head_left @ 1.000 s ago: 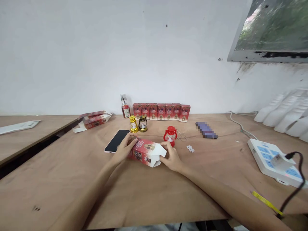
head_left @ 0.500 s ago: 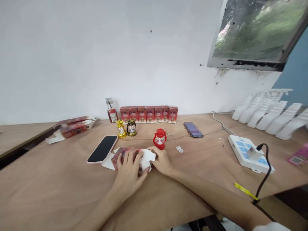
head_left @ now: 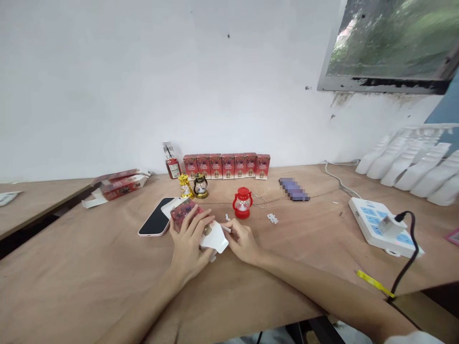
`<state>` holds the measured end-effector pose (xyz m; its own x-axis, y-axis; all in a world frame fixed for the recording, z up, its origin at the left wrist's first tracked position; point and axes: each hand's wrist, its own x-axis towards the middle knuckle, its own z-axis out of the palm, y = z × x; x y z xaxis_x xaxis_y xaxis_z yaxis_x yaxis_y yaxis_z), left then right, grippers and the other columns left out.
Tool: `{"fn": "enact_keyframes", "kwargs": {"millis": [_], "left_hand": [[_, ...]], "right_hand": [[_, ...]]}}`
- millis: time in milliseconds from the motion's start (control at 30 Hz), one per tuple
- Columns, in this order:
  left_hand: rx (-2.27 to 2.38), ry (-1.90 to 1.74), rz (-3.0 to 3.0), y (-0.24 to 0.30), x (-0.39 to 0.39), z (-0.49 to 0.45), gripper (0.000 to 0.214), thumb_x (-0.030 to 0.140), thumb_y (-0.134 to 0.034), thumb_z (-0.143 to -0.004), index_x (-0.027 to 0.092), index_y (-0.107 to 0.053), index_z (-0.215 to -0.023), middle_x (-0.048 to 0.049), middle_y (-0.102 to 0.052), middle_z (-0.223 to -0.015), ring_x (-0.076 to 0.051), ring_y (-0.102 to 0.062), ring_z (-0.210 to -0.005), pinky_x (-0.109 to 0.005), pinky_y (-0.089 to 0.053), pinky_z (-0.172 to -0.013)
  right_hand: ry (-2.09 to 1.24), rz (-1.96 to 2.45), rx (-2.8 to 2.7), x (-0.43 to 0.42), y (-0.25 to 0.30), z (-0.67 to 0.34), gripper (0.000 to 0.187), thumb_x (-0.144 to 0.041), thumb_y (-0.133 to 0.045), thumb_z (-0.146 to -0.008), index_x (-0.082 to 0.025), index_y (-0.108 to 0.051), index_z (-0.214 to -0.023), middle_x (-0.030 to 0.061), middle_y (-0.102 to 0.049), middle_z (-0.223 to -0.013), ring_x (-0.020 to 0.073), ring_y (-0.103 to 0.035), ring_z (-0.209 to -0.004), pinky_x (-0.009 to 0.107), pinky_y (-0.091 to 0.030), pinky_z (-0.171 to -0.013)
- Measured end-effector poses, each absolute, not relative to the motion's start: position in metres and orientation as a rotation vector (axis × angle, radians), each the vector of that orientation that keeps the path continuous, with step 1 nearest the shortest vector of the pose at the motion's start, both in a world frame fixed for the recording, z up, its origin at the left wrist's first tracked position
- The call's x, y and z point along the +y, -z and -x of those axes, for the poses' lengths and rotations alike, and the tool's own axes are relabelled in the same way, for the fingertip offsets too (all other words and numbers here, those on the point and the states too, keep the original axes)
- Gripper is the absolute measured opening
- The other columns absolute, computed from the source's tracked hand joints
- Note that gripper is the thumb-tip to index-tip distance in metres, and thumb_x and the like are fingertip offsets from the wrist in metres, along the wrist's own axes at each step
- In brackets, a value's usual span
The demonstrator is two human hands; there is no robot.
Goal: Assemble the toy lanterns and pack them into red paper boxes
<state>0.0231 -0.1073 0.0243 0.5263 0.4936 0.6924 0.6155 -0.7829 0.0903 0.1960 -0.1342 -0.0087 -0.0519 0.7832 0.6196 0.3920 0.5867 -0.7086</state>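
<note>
My left hand (head_left: pixel 190 241) is wrapped round a red printed cardboard box (head_left: pixel 183 212) with white flaps spread at both ends. The box lies at a slant, and its far left flap overlaps the edge of a phone (head_left: pixel 155 220) with a dark screen. At the box's near right end, my right hand (head_left: pixel 242 240) pinches a white flap between thumb and fingers. Just beyond that hand stands a small red lantern (head_left: pixel 243 203). Farther back are a gold lantern (head_left: pixel 185 186) and a black-and-bronze lantern (head_left: pixel 201 186). The inside of the box is hidden.
Several upright red boxes (head_left: pixel 228 166) line the wall beside a bottle (head_left: pixel 172 166). Opened boxes (head_left: pixel 124 187) lie left. Small white pieces (head_left: pixel 272 218), a blurred purple item (head_left: pixel 294 189), a power strip (head_left: pixel 382 227) and white plastic parts (head_left: pixel 412 160) lie to the right.
The box has turned so its left end points farther away, over the phone's edge. My right hand now pinches its flap. A small white piece shows beside the red lantern. The view has shifted slightly.
</note>
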Motion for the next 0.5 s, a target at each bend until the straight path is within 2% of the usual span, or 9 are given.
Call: {"fn": "enact_keyframes", "kwargs": {"millis": [100,167,267,333,400,500], "left_hand": [[-0.831,1.169,2.604,-0.024,-0.104,-0.02,0.051,0.019,-0.049,-0.069,0.021,-0.048,-0.12,-0.0125,-0.054,-0.13,-0.036,-0.038,-0.13,-0.064,-0.008,-0.104],[-0.744,1.22,2.641,-0.025,-0.103,-0.02,0.047,0.02,-0.05,-0.075,0.02,-0.047,-0.121,-0.0133,-0.055,-0.128,-0.034,-0.04,-0.129,-0.063,-0.013,-0.106],[-0.62,1.341,2.666,-0.026,-0.102,-0.022,0.042,0.014,-0.05,-0.08,0.018,-0.046,-0.122,-0.0142,-0.058,-0.123,-0.028,-0.047,-0.124,-0.054,-0.03,-0.106],[-0.534,1.456,2.614,-0.027,-0.101,-0.023,0.04,0.008,-0.052,-0.08,0.017,-0.048,-0.119,-0.0141,-0.061,-0.116,-0.025,-0.053,-0.119,-0.046,-0.041,-0.101],[-0.406,1.514,2.543,-0.027,-0.099,-0.022,0.035,0.003,-0.052,-0.079,0.016,-0.052,-0.11,-0.0122,-0.065,-0.106,-0.023,-0.058,-0.112,-0.039,-0.048,-0.094],[-0.26,1.435,2.463,-0.027,-0.095,-0.02,0.026,-0.002,-0.049,-0.078,0.017,-0.057,-0.094,-0.0082,-0.069,-0.095,-0.02,-0.062,-0.104,-0.031,-0.053,-0.085]], "right_hand": [[-0.441,0.957,-1.62,-0.133,0.009,-0.192,0.013,-0.028,-0.045,-0.089,-0.021,-0.053,-0.096,0.0035,-0.066,-0.083,0.0137,-0.064,-0.073,0.024,-0.048,-0.064],[-0.474,0.949,-1.54,-0.13,0.01,-0.192,0.012,-0.027,-0.045,-0.088,-0.021,-0.05,-0.098,0.0021,-0.064,-0.079,0.013,-0.063,-0.068,0.022,-0.047,-0.058],[-0.463,0.986,-1.411,-0.126,0.011,-0.194,0.005,-0.026,-0.046,-0.086,-0.022,-0.045,-0.089,-0.0055,-0.05,-0.06,0.0099,-0.05,-0.049,0.019,-0.035,-0.045],[-0.431,1.016,-1.384,-0.124,0.011,-0.196,0.005,-0.026,-0.046,-0.085,-0.023,-0.044,-0.082,-0.0083,-0.04,-0.054,0.0084,-0.039,-0.043,0.019,-0.027,-0.042],[-0.426,1.021,-1.396,-0.123,0.011,-0.197,0.004,-0.026,-0.046,-0.085,-0.022,-0.048,-0.084,-0.0072,-0.042,-0.057,0.0079,-0.035,-0.043,0.02,-0.026,-0.043],[-0.489,1.013,-1.435,-0.123,0.011,-0.197,0.015,-0.026,-0.046,-0.086,-0.021,-0.057,-0.095,-0.0028,-0.054,-0.069,0.008,-0.039,-0.048,0.02,-0.03,-0.046]]}}
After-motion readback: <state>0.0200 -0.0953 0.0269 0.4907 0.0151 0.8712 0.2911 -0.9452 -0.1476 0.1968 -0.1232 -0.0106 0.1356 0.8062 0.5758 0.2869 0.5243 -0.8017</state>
